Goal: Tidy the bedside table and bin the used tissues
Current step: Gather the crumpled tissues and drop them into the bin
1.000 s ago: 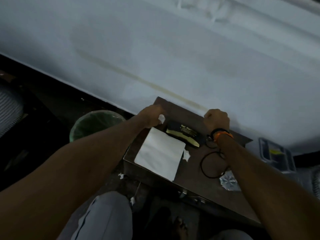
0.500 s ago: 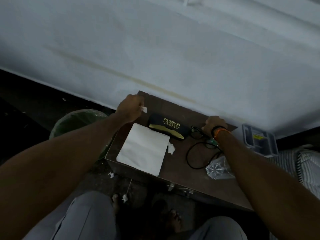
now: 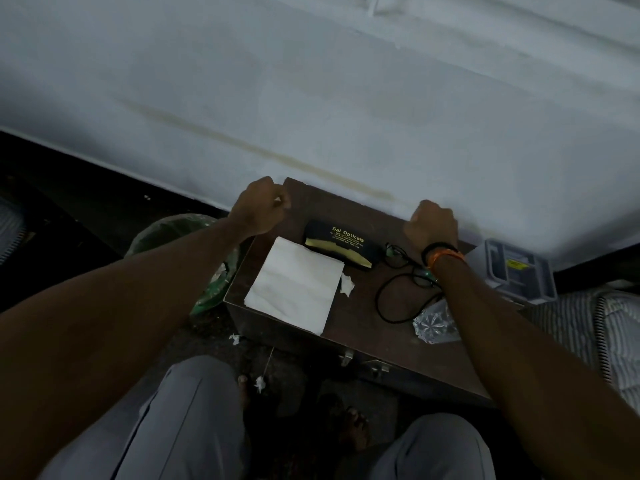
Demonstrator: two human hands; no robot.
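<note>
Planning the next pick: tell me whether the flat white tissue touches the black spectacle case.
Touching. The head view shows the flat white tissue's far corner overlapping the spectacle case's near edge, no gap.

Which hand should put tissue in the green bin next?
Probably the left hand. It is closed with a bit of white tissue showing at its fingers, and the green bin sits just left of the table, on that side. The right hand is at the far right edge.

white wall [image 3: 311, 98], grey plastic container [image 3: 516, 275], striped mattress [image 3: 588, 327]
</note>
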